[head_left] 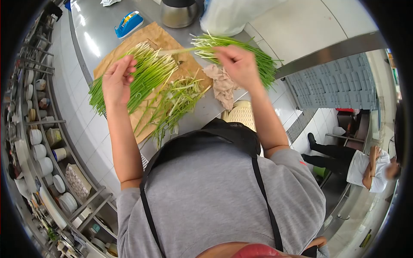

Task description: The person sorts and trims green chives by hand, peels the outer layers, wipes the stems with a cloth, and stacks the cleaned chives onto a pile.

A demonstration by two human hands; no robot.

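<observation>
My right hand (237, 64) is closed on a thin green onion stalk (187, 50), slightly blurred, which stretches left over brown paper (150, 34). Beside the left pile of green onions (148, 69), my left hand (118, 79) has its fingers curled together; what they hold, if anything, is too small to tell. Loose trimmed pieces and leaves (176, 101) lie on the paper nearer my body. Another bunch of green onions (264, 64) rests behind and right of my right hand. A crumpled beige cloth (223, 88) lies below that hand.
On the metal table (92, 26) stand a blue tape dispenser (129, 24), a metal container (178, 15) and a white plastic bag (223, 17). Shelves with bowls (38, 150) line the left. A person (368, 170) is at the far right. A stool (241, 114) stands beside the table.
</observation>
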